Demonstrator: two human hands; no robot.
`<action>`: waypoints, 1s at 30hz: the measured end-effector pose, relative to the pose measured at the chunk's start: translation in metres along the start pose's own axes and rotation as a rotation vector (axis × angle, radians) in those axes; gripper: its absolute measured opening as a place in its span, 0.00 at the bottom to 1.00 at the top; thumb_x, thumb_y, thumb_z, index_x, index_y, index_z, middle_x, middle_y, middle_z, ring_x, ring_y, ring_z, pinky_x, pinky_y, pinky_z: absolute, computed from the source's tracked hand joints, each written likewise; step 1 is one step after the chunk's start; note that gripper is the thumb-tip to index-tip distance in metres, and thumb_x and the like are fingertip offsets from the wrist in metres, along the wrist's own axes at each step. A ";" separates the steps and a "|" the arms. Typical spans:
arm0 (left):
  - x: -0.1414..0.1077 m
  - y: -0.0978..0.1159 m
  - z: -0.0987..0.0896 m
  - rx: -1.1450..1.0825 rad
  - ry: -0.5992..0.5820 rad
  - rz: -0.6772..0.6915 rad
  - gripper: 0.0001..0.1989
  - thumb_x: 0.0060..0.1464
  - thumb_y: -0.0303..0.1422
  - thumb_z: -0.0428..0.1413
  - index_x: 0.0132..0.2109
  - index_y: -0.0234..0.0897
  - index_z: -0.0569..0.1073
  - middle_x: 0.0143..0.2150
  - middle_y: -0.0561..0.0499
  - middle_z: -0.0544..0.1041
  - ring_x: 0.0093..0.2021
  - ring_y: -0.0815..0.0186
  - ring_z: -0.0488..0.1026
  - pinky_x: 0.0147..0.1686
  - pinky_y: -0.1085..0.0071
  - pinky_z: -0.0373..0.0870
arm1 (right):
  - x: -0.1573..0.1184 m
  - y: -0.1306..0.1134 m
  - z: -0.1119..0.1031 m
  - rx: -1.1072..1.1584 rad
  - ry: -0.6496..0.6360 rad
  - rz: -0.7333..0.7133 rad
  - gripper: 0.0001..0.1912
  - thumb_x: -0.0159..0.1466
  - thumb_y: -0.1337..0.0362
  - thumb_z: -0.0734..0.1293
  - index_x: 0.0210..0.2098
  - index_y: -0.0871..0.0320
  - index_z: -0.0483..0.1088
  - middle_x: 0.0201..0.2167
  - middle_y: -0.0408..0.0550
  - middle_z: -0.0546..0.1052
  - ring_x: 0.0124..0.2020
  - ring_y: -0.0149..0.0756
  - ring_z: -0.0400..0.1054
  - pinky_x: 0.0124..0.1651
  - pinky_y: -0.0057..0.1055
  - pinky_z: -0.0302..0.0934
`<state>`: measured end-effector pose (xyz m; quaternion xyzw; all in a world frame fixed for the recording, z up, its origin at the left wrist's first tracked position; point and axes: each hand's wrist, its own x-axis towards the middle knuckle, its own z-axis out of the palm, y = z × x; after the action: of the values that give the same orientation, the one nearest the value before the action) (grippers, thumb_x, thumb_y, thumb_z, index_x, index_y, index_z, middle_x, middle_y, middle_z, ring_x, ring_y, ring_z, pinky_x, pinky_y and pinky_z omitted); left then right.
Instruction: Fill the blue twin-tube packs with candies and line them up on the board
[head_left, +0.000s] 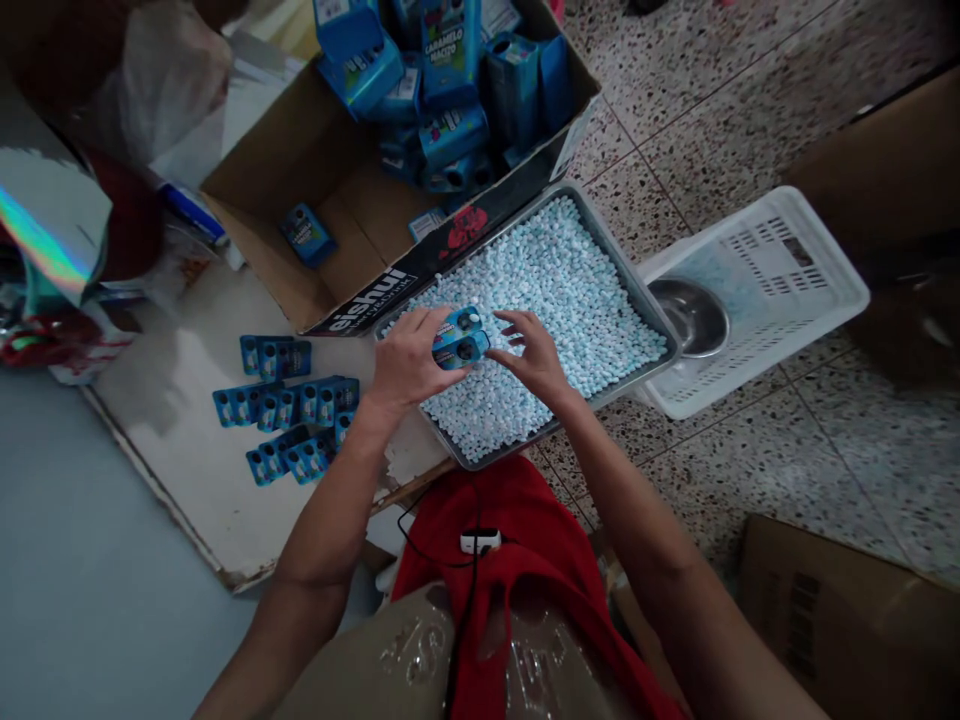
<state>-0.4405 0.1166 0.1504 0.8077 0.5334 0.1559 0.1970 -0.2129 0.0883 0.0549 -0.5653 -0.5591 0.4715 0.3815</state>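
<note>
My left hand (pixel 412 362) is wrapped round two small blue candy boxes (pixel 459 338) with round openings, one of them showing a white piece in its opening. The boxes are over the left part of a grey metal tray (pixel 634 285) filled with small white and pale blue candies (pixel 525 300). Just right of the boxes, over the candies, my right hand (pixel 531 355) has its fingers apart, with the fingertips close to the box ends. I cannot make out anything held in it.
A cardboard box (pixel 285 170) with several blue boxes stands behind the tray. Several blue boxes (pixel 289 400) stand in rows on the white table (pixel 217 530) at left. Right of the tray are a white basket (pixel 795 330) and a metal bowl (pixel 694 318).
</note>
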 end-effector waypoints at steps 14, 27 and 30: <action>-0.059 -0.020 -0.012 -0.028 0.291 -0.186 0.36 0.47 0.39 0.73 0.63 0.43 0.75 0.58 0.44 0.80 0.58 0.50 0.78 0.62 0.55 0.72 | -0.033 -0.019 -0.004 -0.165 0.233 -0.023 0.22 0.64 0.51 0.75 0.54 0.53 0.76 0.49 0.52 0.80 0.45 0.43 0.77 0.47 0.46 0.74; -0.179 -0.043 -0.085 0.209 0.514 -0.558 0.40 0.44 0.47 0.76 0.62 0.42 0.74 0.50 0.44 0.80 0.50 0.51 0.79 0.53 0.57 0.77 | -0.044 -0.012 -0.012 -0.266 0.092 0.028 0.18 0.63 0.50 0.73 0.44 0.56 0.81 0.41 0.50 0.79 0.37 0.39 0.75 0.45 0.43 0.75; -0.250 -0.093 -0.126 0.387 0.742 -0.787 0.39 0.43 0.46 0.76 0.60 0.41 0.75 0.51 0.44 0.79 0.51 0.49 0.77 0.55 0.53 0.75 | -0.065 -0.006 -0.033 -0.312 0.159 0.093 0.21 0.62 0.48 0.74 0.45 0.58 0.81 0.42 0.53 0.80 0.37 0.41 0.76 0.46 0.46 0.75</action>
<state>-0.6691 -0.0626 0.2054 0.4607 0.8462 0.2433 -0.1114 -0.1785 0.0277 0.0760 -0.6786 -0.5668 0.3498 0.3098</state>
